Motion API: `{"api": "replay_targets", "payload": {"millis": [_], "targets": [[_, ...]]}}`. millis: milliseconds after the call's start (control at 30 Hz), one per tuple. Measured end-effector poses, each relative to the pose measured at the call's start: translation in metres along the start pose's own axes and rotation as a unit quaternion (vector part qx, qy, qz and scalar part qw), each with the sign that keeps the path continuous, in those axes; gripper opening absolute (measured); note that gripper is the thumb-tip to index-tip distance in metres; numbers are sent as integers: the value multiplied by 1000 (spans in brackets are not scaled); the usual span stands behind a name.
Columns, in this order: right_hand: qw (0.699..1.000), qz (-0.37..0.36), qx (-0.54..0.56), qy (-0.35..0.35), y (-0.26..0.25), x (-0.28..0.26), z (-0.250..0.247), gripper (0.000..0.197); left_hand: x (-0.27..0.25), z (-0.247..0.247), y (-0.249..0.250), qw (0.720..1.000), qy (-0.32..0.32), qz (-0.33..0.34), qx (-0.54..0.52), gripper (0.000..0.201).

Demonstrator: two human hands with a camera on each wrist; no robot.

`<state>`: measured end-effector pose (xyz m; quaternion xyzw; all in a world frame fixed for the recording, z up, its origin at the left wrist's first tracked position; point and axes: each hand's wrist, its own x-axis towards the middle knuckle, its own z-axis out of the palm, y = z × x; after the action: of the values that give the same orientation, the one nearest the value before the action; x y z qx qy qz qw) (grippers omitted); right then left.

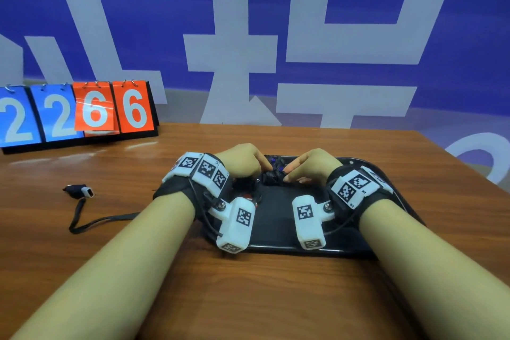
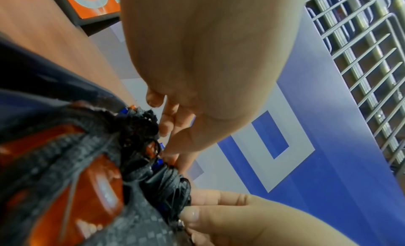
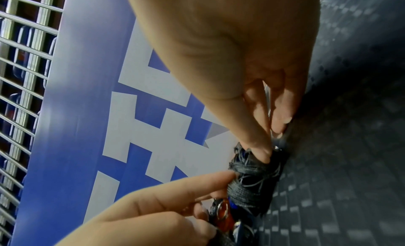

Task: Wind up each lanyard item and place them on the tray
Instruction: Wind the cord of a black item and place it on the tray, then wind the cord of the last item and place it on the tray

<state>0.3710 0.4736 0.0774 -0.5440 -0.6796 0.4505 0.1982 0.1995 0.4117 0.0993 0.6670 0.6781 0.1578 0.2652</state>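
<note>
A black tray (image 1: 276, 218) lies on the wooden table. Above its far end both hands meet on a wound black lanyard bundle (image 1: 273, 174) with blue bits showing. My left hand (image 1: 266, 170) pinches its left side, and my right hand (image 1: 287, 175) pinches its right end. In the right wrist view the right hand's fingertips (image 3: 266, 151) press into the bundle (image 3: 249, 182) just over the tray floor (image 3: 350, 145). The left index finger (image 3: 228, 177) touches the bundle's side. Another lanyard (image 1: 82, 218) lies unwound on the table at left, with a white-tipped item (image 1: 87, 192) at its end.
An orange item wrapped in black strap (image 2: 103, 189) lies on the tray under my left wrist (image 1: 248, 197). A flip scoreboard (image 1: 80, 113) stands at the table's far left. A blue and white wall rises behind the table.
</note>
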Motion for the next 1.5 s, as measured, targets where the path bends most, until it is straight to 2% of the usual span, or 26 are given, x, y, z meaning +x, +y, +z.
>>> {"api": "replay_targets", "payload": {"millis": [167, 300, 433, 600, 733, 933, 1100, 1267, 1500], "targets": [[1000, 11, 5, 16, 2, 4, 2, 28, 1, 1, -1, 999, -14, 4, 38, 49], [1000, 8, -27, 12, -1, 1, 3, 14, -3, 2, 4, 999, -15, 5, 30, 50], [1000, 3, -25, 15, -3, 0, 3, 23, -5, 1, 5, 998, -19, 14, 53, 53], [998, -21, -57, 25, -11, -1, 4, 23, -7, -3, -1, 1000, -3, 13, 0, 45], [995, -30, -82, 42, -19, -6, 6, 23, -7, -4, -7, 994, 62, 30, -90, 42], [991, -78, -80, 76, -36, -21, 11, 20, -20, -14, -19, 965, 177, 29, -191, 36], [990, -134, -2, 32, -67, -44, 25, 3, -46, -29, -32, 939, 249, 21, -237, 38], [986, -164, -1, -4, -98, -54, 59, 10, -83, -47, -57, 939, 272, 3, -212, 33], [977, -197, -50, -70, -129, -56, 126, 6, -132, -80, -113, 937, 294, -47, -185, 27]]}}
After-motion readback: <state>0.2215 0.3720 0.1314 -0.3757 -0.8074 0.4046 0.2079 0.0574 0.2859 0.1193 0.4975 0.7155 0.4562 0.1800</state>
